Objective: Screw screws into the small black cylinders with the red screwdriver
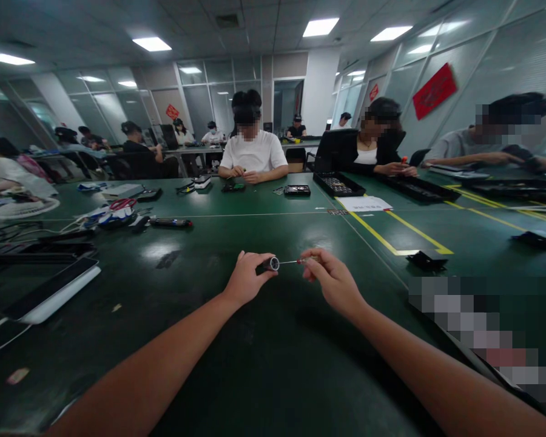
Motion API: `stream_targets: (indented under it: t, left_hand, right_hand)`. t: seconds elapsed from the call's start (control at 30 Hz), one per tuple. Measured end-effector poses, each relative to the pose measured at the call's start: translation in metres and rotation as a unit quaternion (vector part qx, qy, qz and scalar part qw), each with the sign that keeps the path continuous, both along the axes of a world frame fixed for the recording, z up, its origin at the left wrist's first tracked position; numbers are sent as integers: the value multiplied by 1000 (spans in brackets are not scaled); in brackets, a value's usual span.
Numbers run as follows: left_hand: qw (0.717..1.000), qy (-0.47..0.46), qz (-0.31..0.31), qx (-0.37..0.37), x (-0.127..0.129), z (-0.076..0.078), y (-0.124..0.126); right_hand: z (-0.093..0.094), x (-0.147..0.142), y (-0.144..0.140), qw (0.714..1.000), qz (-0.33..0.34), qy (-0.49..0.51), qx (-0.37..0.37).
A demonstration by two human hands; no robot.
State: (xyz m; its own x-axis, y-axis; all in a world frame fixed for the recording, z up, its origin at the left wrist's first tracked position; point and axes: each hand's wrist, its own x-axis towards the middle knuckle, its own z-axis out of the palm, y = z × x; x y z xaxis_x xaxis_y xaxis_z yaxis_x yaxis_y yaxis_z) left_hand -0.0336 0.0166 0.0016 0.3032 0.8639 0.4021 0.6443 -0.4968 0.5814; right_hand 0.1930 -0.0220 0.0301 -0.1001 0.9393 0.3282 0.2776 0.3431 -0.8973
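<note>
So a small dark cylinder [270, 264] is pinched in the left hand [246, 280], fingers closed round it, its silvery open end turned toward the right hand [330, 278]. A thin screwdriver [298, 261] is gripped in the closed right-hand fingers, its shaft laid level and pointed straight at that open end, tip right at the rim. Both are held just above the green table [264, 364], well back from its edges, with bare room all round. A white-and-black device [50, 294] is parked far left.

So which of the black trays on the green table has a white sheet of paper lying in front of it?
The black tray nearest the table's middle; the white paper lies just before it.
</note>
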Motion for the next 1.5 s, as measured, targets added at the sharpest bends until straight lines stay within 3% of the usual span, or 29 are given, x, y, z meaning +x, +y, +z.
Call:
stream_targets:
  t: [0.23, 0.43, 0.6, 0.8, 1.0, 1.2, 1.37, 1.5]
  left_hand:
    - [1000, 1, -21, 2, -1, 4, -1]
    - [1000, 8, -20, 5, 0, 7, -2]
    - [1000, 19, -11, -6, 0, 7, -3]
    - [1000, 21, -11, 0, -1, 6, -2]
    - [999, 26, -22, 0, 0, 7, -3]
    - [1000, 21, -12, 0, -1, 5, -1]
    - [999, 23, -27, 2, 0, 4, -1]
    - [999, 37, -28, 1, 0, 4, -2]
  right_hand:
    - [2, -2, -4, 991, -77, -102, 26]
    - [-1, -1, -3, 995, -54, -73, 29]
    - [1, -2, -4, 989, -78, -122, 11]
    - [1, -2, -4, 995, -38, -88, 16]
    - [2, -1, -3, 991, -67, -118, -3]
    - [1, -1, -2, 994, -35, -106, 10]
    - [2, 0, 1, 986, -77, -147, -9]
    - [3, 2, 2, 988, -55, -141, -1]
